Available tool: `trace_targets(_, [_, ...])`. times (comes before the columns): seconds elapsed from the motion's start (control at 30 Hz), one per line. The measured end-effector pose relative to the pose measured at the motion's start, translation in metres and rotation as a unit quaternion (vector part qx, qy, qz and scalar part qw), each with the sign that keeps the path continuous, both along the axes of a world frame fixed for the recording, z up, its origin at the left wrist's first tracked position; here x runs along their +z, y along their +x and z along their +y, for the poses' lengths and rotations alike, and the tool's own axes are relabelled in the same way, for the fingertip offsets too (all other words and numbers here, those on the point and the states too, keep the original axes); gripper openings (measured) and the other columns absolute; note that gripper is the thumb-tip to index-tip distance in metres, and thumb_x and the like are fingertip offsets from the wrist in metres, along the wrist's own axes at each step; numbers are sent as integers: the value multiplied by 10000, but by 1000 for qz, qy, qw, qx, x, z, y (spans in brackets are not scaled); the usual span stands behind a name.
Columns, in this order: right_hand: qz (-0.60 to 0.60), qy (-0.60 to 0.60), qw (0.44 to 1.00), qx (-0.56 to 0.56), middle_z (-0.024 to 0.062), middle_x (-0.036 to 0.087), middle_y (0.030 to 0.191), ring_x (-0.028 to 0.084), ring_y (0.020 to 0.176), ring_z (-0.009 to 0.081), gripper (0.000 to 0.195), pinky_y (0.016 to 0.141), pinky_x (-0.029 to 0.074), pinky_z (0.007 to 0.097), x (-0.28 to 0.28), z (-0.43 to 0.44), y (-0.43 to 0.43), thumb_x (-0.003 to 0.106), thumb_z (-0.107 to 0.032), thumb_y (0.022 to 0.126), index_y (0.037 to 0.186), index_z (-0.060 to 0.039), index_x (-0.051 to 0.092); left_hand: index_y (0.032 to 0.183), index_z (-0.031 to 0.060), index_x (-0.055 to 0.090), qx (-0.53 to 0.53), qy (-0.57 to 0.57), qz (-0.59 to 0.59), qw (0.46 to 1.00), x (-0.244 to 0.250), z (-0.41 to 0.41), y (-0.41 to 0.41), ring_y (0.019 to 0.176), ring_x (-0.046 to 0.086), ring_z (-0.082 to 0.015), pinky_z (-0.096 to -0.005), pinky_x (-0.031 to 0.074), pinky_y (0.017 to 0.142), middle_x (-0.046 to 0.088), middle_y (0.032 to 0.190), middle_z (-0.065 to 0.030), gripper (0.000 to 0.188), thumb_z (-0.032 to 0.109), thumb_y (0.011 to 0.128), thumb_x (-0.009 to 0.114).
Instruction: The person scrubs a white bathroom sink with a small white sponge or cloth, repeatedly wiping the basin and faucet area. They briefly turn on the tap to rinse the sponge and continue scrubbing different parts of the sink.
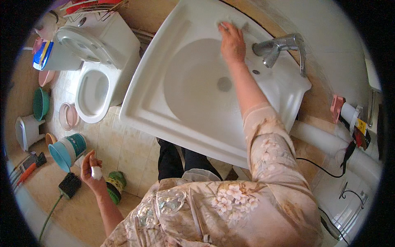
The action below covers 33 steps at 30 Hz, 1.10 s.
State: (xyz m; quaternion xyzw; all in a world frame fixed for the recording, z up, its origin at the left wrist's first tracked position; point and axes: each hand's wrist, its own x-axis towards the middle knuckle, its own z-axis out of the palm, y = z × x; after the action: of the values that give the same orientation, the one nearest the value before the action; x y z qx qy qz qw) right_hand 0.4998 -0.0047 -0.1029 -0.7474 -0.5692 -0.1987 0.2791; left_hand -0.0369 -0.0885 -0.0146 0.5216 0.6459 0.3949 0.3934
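Note:
My right hand (233, 44) reaches across the white ceramic washbasin (148, 123), its fingers down on the flat back ledge to the left of the chrome faucet (280, 46). Something small and pale shows at its fingertips, too blurred to name. Greyish smears lie on the ledge beside the fingers. Under the forearm is the round bowl with its drain (224, 84). My left hand (92, 171) is off to the lower left, away from the basin, its fingers curled around a small white object (96, 173), perhaps soap.
A toilet (92, 95) with its lid raised stands left of the basin. Buckets, including a blue-rimmed one (60, 157), basins (41, 104) and a black brush (70, 185) are at the left. A hair dryer (350, 112) hangs at the right, near a white pipe (321, 139) and black cords.

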Motion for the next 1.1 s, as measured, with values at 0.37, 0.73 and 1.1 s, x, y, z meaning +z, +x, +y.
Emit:
trace_targets(0.37, [0, 80, 997, -16, 82, 586, 1012, 539, 937, 278, 161, 813, 446, 400, 34, -4, 8, 559, -70, 795, 929, -107, 640, 977, 4, 635, 16, 22, -7, 1000, 1, -6, -23, 597, 474, -57, -205, 376, 523, 567, 700, -5, 169, 119, 885, 552])
trace_targets(0.73, [145, -180, 973, -13, 92, 597, 948, 555, 915, 294, 157, 779, 461, 387, -33, -170, -25, 579, -63, 774, 900, -114, 656, 979, -5, 628, -1, -5, -4, 1000, 0, -7, -15, 603, 485, -61, -200, 391, 530, 564, 736, 2, 192, 149, 881, 572])
trace_targets(1.1, [180, -62, 982, 2, 106, 572, 951, 557, 884, 290, 122, 747, 462, 391, -1, -68, -63, 594, -109, 783, 884, -48, 621, 969, -1, 633, -14, -2, -7, 1000, 6, -5, -3, 609, 482, -59, -202, 390, 529, 557, 720, 2, 163, 118, 880, 566])
